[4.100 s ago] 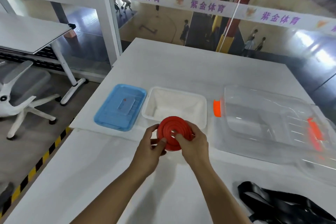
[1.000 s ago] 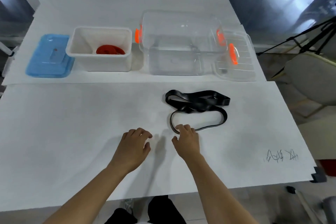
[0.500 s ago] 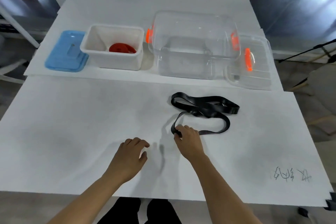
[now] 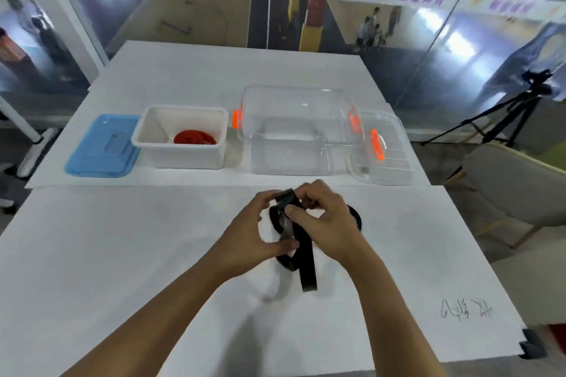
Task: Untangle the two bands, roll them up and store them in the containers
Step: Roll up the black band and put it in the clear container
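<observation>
The black band [image 4: 306, 257] is lifted off the white table [image 4: 122, 254] between both hands. My left hand [image 4: 254, 232] pinches it from the left and my right hand [image 4: 327, 220] grips its folded top end. One strap hangs down toward me, and a loop shows behind my right wrist. The red band [image 4: 194, 137] lies rolled up inside the white container [image 4: 180, 159]. The clear container [image 4: 294, 131] with orange clips stands empty to its right.
A blue lid [image 4: 101, 147] lies left of the white container. A clear lid with an orange handle [image 4: 379, 150] leans at the clear container's right. A grey chair [image 4: 514, 184] and a tripod [image 4: 514, 113] stand off the table's right side.
The red roll went from my hands into the white container. Both hands then reached the black band lying on the table and have now picked it up.
</observation>
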